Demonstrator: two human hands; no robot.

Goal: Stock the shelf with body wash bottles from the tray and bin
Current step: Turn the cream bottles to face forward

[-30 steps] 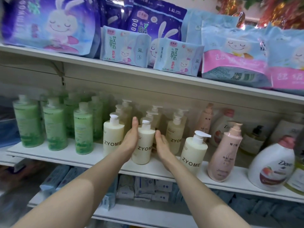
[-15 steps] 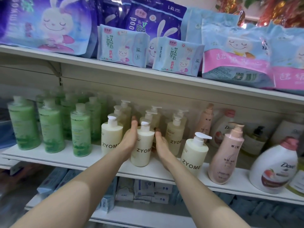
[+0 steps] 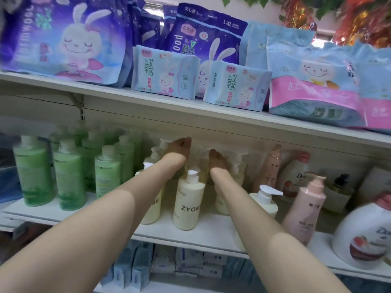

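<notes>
Both bare forearms stretch forward side by side, left hand (image 3: 178, 153) and right hand (image 3: 218, 162) apart, fingers hidden.

Single head-worn view, facing forward and slightly down, close to the shelf (image 3: 190, 229)

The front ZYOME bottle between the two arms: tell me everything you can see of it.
The front ZYOME bottle is a cream, plastic-looking cylinder with a white pump head and dark lettering, partly cut off at the bottle's edge. It stands upright near the front edge of the middle shelf, beside more cream bottles. Neither hand touches it; both reach past it toward the back rows.
</notes>
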